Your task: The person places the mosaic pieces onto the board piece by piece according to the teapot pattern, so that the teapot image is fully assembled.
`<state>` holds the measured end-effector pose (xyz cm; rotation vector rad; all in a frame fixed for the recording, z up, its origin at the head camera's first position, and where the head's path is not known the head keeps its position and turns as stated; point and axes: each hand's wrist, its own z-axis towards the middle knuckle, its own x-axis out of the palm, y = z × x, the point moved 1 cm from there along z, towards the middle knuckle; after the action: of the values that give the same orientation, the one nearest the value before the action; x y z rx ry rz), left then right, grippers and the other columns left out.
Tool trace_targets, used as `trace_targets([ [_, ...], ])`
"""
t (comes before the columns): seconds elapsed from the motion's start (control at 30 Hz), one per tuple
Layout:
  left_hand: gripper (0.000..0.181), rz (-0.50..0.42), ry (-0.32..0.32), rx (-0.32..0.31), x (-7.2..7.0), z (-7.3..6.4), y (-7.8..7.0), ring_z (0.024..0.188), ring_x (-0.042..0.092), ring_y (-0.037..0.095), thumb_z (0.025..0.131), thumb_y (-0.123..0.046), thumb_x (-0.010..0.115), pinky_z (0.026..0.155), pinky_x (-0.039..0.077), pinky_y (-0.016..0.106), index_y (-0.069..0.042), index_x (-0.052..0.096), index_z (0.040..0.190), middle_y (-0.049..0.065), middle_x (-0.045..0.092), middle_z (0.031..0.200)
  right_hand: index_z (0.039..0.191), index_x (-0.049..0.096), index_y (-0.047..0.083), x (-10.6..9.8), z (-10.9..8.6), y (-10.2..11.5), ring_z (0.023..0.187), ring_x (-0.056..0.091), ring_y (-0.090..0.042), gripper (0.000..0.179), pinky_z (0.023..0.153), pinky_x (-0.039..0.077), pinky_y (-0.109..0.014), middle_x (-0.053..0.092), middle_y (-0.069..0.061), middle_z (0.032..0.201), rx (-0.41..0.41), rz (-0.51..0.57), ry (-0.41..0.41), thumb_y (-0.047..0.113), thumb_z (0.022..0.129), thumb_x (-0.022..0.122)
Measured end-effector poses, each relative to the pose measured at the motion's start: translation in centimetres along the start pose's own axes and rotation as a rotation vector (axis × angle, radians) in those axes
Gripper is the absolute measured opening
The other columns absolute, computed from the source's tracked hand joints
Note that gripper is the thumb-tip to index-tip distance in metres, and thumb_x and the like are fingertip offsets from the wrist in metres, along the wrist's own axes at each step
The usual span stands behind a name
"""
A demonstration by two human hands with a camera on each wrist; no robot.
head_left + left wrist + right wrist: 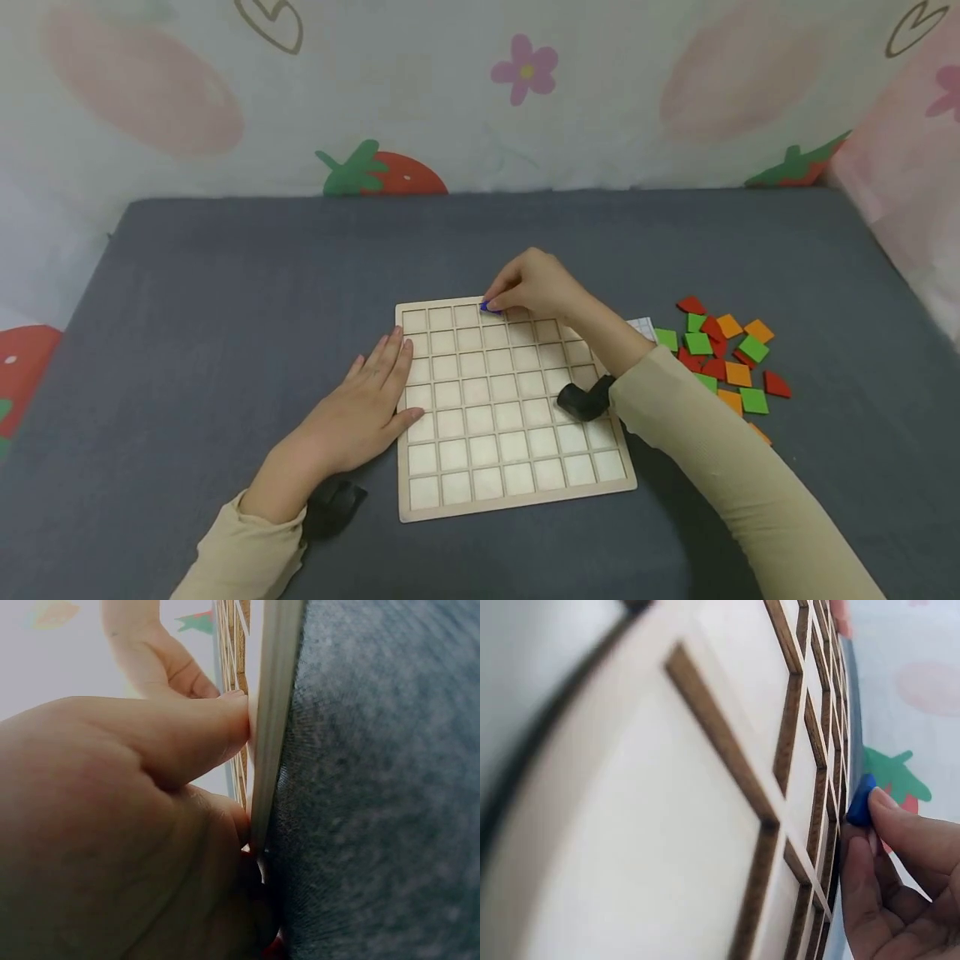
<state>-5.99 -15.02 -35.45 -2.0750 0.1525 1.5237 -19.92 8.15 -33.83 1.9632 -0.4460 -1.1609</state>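
Note:
A wooden grid board [480,510] with rows of square recesses lies on the dark cloth. At the middle of its far row, my right hand [536,283] pinches a small blue piece [491,308] between thumb and fingers. In the right wrist view the blue piece [861,801] shows at the fingertips, close against the grid. My left hand [367,408] lies flat at the board's left edge, fingers straight and thumb over the rim. The left wrist view shows the left thumb [202,735] against the board's side [271,727].
Right of the board lies a loose spread of green, orange and red flat pieces [738,374]. A white gridded sheet [642,327] shows partly behind the right forearm. A patterned curtain [585,125] hangs beyond the table's far edge.

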Motion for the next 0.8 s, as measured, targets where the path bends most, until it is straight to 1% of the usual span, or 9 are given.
trace_targets([
  [0.07,0.074,-0.003,0.002,0.000,0.08,-0.03,0.01,0.142,0.003,0.035,0.100,-0.032,0.046,0.111,0.014,0.054,0.006,0.006,0.148,0.021,-0.001,0.156,0.088,0.077,0.006,0.01,0.02,0.05,0.084,0.062,-0.019,0.008,0.078,0.050,-0.033,0.071,-0.005,0.088,-0.029,-0.064,0.014,0.010,0.083,0.073],
  [0.17,0.074,-0.008,0.007,-0.001,0.21,-0.09,0.03,0.142,0.002,0.035,0.100,-0.032,0.046,0.111,0.014,0.054,0.006,0.005,0.149,0.020,-0.002,0.156,0.089,0.076,0.006,-0.01,-0.04,0.13,0.088,0.062,-0.019,0.007,0.083,0.048,-0.035,0.071,-0.004,0.088,-0.042,-0.101,0.035,0.009,0.083,0.072],
  [0.27,0.074,-0.009,0.005,-0.001,0.31,-0.13,0.05,0.142,0.003,0.035,0.100,-0.032,0.046,0.111,0.013,0.054,0.006,0.005,0.148,0.021,-0.002,0.156,0.087,0.076,0.006,-0.07,-0.08,0.22,0.087,0.062,-0.019,0.006,0.084,0.047,-0.034,0.071,-0.003,0.086,-0.023,-0.100,0.046,0.008,0.082,0.073],
  [0.4,0.074,-0.010,-0.006,0.001,0.34,-0.14,0.02,0.142,0.003,0.035,0.100,-0.031,0.047,0.111,0.013,0.054,0.007,0.006,0.148,0.021,-0.001,0.155,0.083,0.075,0.006,-0.14,0.03,0.31,0.082,0.061,-0.018,0.005,0.080,0.048,-0.032,0.070,-0.002,0.080,-0.002,-0.095,0.048,0.009,0.080,0.076],
  [0.57,0.074,-0.013,-0.018,0.002,0.23,-0.15,-0.13,0.142,0.005,0.036,0.099,-0.031,0.048,0.110,0.015,0.055,0.007,0.008,0.148,0.022,0.002,0.155,0.081,0.076,0.006,-0.05,0.15,0.37,0.080,0.060,-0.017,0.005,0.075,0.046,-0.029,0.070,0.000,0.075,-0.006,-0.114,0.054,0.010,0.078,0.078],
  [0.63,0.074,-0.013,-0.023,0.002,0.21,-0.15,-0.17,0.142,0.006,0.036,0.099,-0.031,0.048,0.110,0.015,0.055,0.008,0.009,0.148,0.022,0.002,0.155,0.078,0.076,0.007,0.01,0.14,0.32,0.079,0.060,-0.017,0.003,0.075,0.046,-0.030,0.070,0.000,0.074,-0.008,-0.114,0.055,0.010,0.078,0.078],
  [0.8,0.074,-0.014,-0.022,0.001,0.20,-0.15,-0.21,0.142,0.005,0.036,0.099,-0.031,0.048,0.110,0.015,0.055,0.007,0.008,0.148,0.022,0.002,0.155,0.076,0.077,0.010,0.05,0.00,0.16,0.083,0.062,-0.018,0.004,0.087,0.045,-0.035,0.071,0.000,0.075,-0.008,-0.105,0.059,0.007,0.079,0.076],
])
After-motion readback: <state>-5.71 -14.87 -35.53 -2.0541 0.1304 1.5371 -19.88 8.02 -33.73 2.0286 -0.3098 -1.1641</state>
